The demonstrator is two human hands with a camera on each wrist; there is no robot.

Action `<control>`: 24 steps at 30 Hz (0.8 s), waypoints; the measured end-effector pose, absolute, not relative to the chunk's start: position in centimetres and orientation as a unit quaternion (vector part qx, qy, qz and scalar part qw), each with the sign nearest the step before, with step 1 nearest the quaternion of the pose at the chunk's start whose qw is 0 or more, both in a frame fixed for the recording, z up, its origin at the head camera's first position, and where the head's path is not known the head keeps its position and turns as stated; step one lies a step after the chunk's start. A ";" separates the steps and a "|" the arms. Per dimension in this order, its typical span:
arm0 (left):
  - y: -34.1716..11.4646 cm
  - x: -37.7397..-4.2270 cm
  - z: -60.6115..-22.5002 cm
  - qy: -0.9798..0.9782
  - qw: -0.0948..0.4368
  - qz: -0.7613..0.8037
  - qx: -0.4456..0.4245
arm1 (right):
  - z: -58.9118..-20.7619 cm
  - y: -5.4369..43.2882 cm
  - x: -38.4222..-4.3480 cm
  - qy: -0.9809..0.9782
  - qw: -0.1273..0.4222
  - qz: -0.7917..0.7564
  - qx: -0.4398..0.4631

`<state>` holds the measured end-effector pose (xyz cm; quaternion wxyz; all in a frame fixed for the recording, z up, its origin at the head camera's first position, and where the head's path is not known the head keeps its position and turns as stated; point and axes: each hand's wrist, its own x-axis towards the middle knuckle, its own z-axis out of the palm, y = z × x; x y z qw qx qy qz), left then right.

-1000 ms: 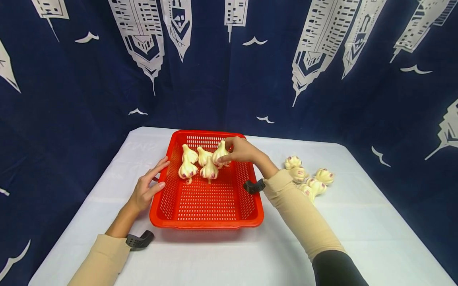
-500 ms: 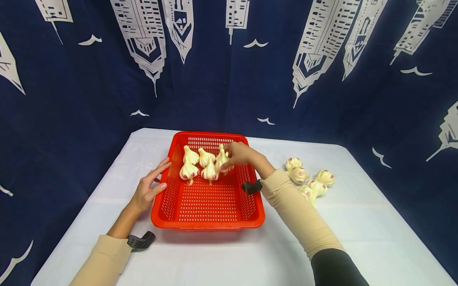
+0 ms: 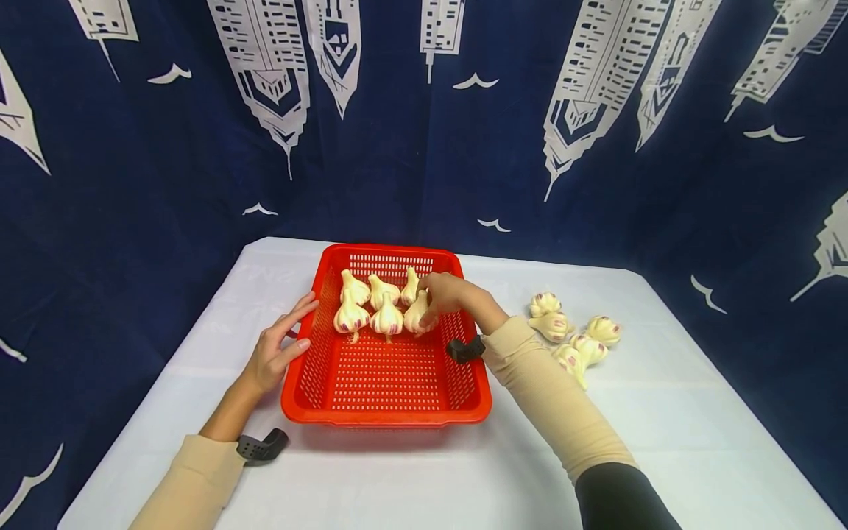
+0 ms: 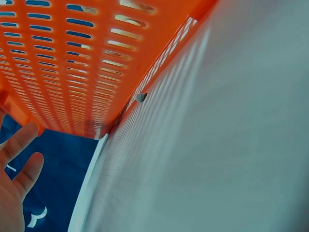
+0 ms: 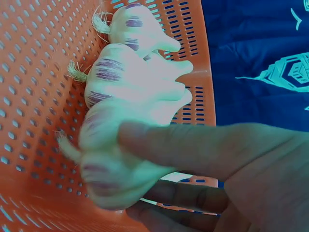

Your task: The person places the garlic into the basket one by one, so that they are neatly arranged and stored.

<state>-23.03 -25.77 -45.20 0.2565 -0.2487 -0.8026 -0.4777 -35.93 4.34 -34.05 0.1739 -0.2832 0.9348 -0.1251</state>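
Garlic (image 3: 415,316) was pinched by the right hand (image 3: 449,294) in the basket (image 3: 387,419), beside other bulbs (image 3: 386,319); the basket's left side was touched by the left hand (image 3: 271,353), fingers loosely extended. Other bulbs could be toppled if brushed during any sideways withdrawal.

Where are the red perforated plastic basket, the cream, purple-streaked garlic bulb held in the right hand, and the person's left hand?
Red basket (image 3: 387,418): head view, middle of the near rim.
Held garlic bulb (image 5: 107,166): right wrist view, its rounded body.
Left hand (image 3: 268,355): head view, back of the hand.
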 end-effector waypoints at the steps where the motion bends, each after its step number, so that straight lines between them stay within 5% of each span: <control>1: -25.8 -23.0 -45.2 -0.803 0.256 -0.478 -0.248 | -34.1 4.3 -35.9 0.936 0.173 -0.121 -0.283; 24: -25.5 -22.9 -45.1 -0.806 0.261 -0.469 -0.250 | -33.6 5.3 -35.7 0.935 0.152 -0.108 -0.300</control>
